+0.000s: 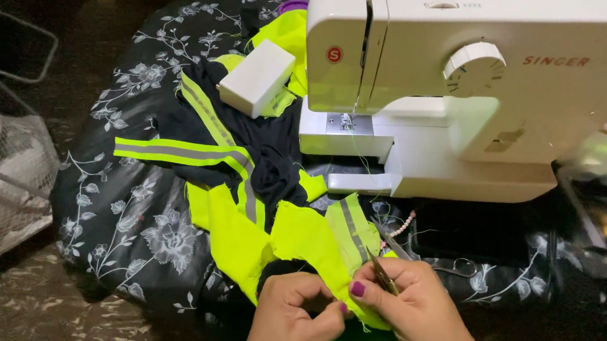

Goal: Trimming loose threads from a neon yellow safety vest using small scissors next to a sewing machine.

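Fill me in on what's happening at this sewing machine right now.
A person sits at a white sewing machine on a dark floral cloth. Both hands work on a neon yellow garment with grey reflective stripes. The left hand pinches the fabric edge, while the right hand holds a small metal tool, likely snips or a seam ripper, against it. The garment is not under the needle. A white box lies on the garment beside the machine.

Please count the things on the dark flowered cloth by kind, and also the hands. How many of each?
Sewing machine: 1
White box: 1
Yellow garment with grey stripes: 1
Small snips in the right hand: 1
Hands, with the left hand: 2
Total: 6
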